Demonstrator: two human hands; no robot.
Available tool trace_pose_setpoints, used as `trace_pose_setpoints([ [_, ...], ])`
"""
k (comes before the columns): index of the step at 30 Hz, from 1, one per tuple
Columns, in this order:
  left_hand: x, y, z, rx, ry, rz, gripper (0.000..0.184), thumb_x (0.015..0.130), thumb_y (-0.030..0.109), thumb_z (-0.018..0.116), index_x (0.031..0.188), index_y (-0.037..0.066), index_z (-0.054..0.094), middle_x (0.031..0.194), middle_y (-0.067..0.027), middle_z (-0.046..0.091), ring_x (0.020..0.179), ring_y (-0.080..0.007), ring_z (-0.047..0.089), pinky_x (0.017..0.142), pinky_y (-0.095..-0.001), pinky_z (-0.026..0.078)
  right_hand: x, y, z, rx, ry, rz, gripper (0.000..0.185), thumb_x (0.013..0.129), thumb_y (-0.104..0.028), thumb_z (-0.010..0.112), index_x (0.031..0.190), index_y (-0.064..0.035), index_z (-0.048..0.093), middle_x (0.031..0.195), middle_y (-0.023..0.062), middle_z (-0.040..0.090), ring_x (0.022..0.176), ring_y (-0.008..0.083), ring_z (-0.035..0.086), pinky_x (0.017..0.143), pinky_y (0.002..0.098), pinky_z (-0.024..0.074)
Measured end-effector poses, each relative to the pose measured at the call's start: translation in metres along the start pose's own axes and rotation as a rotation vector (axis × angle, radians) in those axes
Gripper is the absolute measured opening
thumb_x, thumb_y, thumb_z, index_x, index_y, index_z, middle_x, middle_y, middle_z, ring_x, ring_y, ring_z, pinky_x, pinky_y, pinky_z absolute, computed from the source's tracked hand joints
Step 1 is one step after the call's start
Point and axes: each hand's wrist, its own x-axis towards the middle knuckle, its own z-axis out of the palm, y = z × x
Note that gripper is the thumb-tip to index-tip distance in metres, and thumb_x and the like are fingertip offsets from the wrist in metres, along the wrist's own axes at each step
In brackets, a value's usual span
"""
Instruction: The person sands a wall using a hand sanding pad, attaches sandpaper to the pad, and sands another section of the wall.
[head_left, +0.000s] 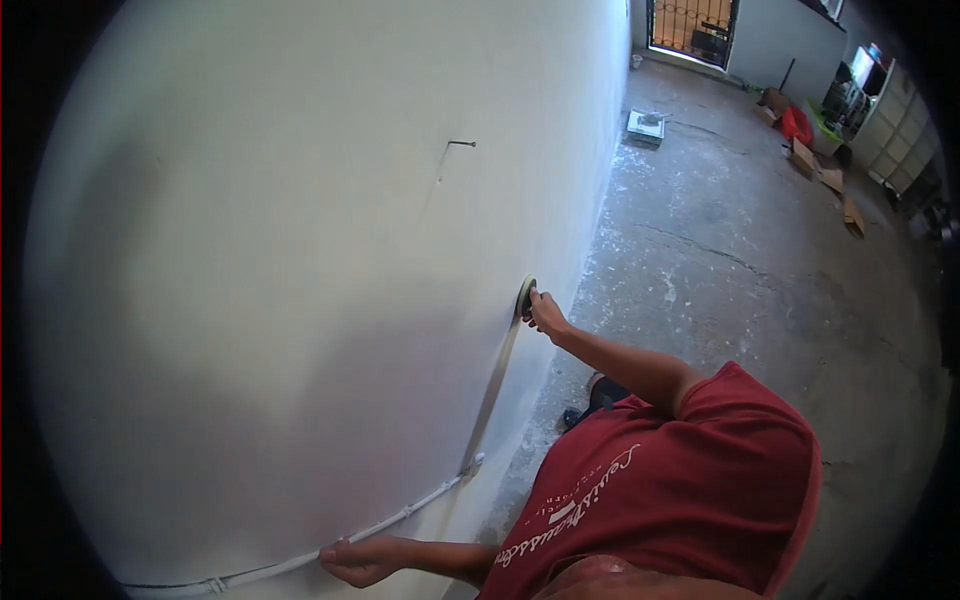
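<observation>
My right hand (pixel 544 314) is closed on a round sanding pad (pixel 526 296) with a dark back and a pale yellow-green rim. The pad lies against the white wall (pixel 300 230). Low on the left, my left hand (pixel 362 561) has loosely bent fingers and appears to hold nothing. Its fingertips are beside a white pipe (pixel 400 515) running along the wall; whether they touch it, I cannot tell. A nail (pixel 462 143) sticks out of the wall above, and a dark shadow band runs from the pad to the pipe's end.
The grey concrete floor (pixel 700 270) has cracks and white specks. A square white-topped container (pixel 646 126) stands near the wall. Farther right are cardboard pieces (pixel 803 157), a red bag (pixel 796 124) and a green bin (pixel 824 132). A barred door (pixel 692 30) is at the back.
</observation>
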Motion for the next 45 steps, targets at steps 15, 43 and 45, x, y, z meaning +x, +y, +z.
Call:
trace_pose_setpoints([
  [15,-0.002,0.001,0.001,0.028,-0.008,-0.02,0.038,0.103,0.025,0.045,0.076,0.001,0.056,0.063,-0.0026,0.049,0.06,-0.0109,0.049,0.057,-0.0247,0.043,-0.023,-0.04,-0.005,0.086,0.117,-0.122,0.052,0.1,-0.048,0.037,0.12,0.0004,0.039,0.087,0.0099,0.058,0.063,0.0179,0.057,0.053,0.031,0.0444],
  [43,0.001,-0.007,-0.003,-0.023,-0.031,0.074,0.038,0.104,0.023,0.041,0.073,0.004,0.05,0.063,-0.0024,0.044,0.055,-0.0122,0.047,0.05,-0.0257,0.038,-0.043,-0.184,-0.023,-0.08,0.513,-0.834,0.042,0.099,-0.03,0.048,0.127,0.0004,0.041,0.113,0.0271,0.058,0.102,0.0412,0.06,0.086,0.0446,0.0471],
  [45,0.002,-0.01,-0.003,-0.029,-0.046,0.084,0.038,0.104,0.023,0.041,0.073,0.004,0.05,0.063,-0.0023,0.044,0.054,-0.0121,0.047,0.049,-0.0257,0.037,-0.057,-0.191,-0.019,-0.161,0.533,-0.999,0.041,0.098,-0.029,0.049,0.127,0.0001,0.042,0.11,0.0263,0.058,0.097,0.0389,0.062,0.081,0.0436,0.049],
])
